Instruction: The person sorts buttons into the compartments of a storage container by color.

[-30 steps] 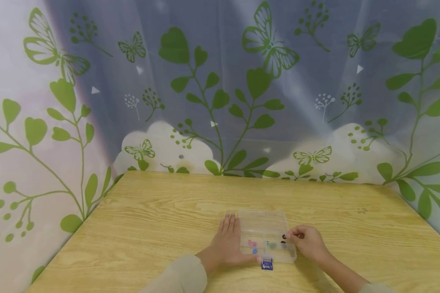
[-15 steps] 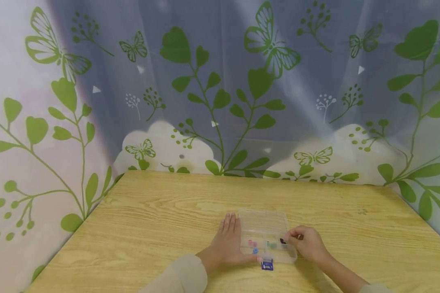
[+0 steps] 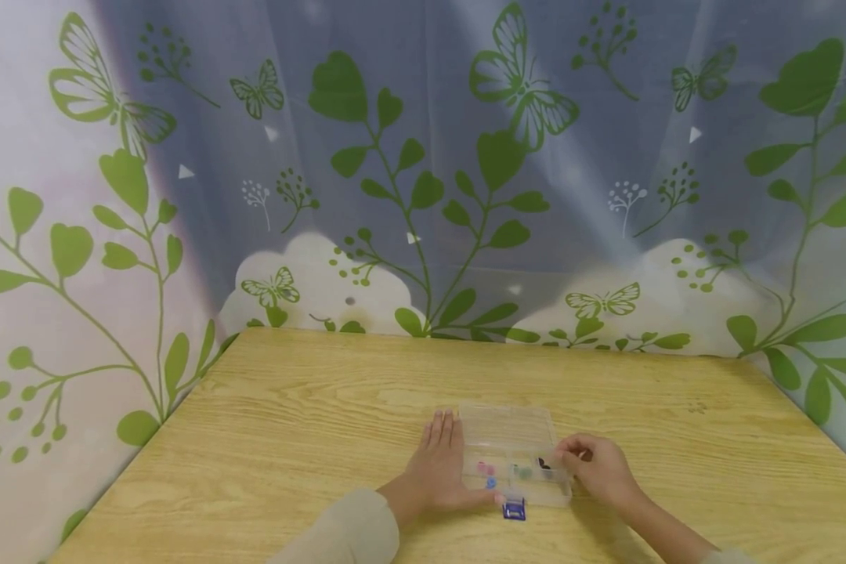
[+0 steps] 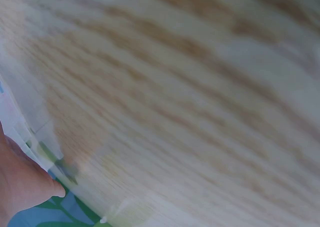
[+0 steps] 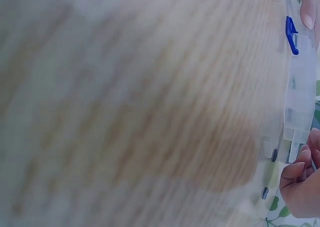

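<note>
A clear plastic compartment box [image 3: 555, 496] stands on the table with its lid [image 3: 505, 425] raised at the back. Pink pieces [image 3: 486, 468], a blue piece [image 3: 490, 482], green pieces [image 3: 524, 471] and black pieces [image 3: 544, 464] lie in it. My left hand [image 3: 435, 470] lies along its left side, fingers straight, thumb stretched across the front beside the blue latch [image 3: 514, 509]. At the right side, my right hand [image 3: 599, 468] has loosely curled fingers at the rim, with no piece visible between them. Two small dark pieces [image 5: 274, 155] show near that hand in the right wrist view.
The wood-grain table [image 3: 310, 407] runs back to a curtain [image 3: 423, 196] printed with leaves and butterflies. A faint flower-shaped mark [image 3: 696, 408] is at the right of the tabletop.
My right hand lowered a black piece into the right compartment, let it go, and drew slightly right to the rim. The left hand has stayed in place.
</note>
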{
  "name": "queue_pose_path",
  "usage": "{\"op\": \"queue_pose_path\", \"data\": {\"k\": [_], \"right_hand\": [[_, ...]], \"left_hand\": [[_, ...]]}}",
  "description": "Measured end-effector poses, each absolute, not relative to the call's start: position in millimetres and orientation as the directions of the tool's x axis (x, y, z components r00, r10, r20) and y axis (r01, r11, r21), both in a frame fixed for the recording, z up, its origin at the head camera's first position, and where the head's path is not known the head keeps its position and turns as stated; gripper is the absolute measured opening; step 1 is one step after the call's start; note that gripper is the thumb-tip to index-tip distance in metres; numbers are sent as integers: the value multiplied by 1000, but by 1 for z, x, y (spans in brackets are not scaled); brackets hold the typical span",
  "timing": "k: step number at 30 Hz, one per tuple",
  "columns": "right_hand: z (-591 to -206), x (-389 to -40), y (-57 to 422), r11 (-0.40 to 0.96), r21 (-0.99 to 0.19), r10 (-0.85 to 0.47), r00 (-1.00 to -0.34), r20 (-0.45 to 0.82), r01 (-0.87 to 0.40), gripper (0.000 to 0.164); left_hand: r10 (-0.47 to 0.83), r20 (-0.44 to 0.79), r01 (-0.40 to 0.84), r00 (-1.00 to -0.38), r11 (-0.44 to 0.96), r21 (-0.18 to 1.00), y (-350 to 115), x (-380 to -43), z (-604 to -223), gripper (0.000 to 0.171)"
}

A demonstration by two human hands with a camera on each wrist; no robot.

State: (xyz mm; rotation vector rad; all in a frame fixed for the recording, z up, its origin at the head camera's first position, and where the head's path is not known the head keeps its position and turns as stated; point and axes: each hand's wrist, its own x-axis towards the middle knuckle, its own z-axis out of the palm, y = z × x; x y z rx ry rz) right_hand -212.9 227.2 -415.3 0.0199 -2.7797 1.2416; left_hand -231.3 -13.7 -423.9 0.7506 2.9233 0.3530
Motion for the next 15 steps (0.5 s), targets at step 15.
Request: {"op": "queue_pose_path", "data": {"k": [15], "right_hand": [[-415, -207, 244, 690, -718, 42, -986, 159, -86, 9]], "left_hand": [[486, -46, 457, -873, 847, 270, -13, -234, -426, 114]]}}
